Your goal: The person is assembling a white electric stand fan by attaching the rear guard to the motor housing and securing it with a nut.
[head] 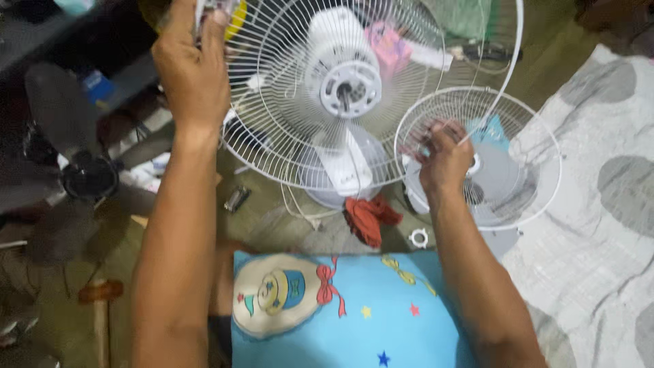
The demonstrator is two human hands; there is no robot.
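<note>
With your left hand clamped on the rear fan guard, keep your right hand's pinching grip steady on the front guard.

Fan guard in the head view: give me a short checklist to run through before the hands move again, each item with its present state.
1. Left hand grips the rear guard at its upper rim: ok.
2. Right hand touches the front guard: ok.
3. Motor shaft bare, no blade on it: ok.
4. White plastic nut lies loose on the floor within sight: ok.
5. Rear guard fastened to the motor: cannot tell.
</note>
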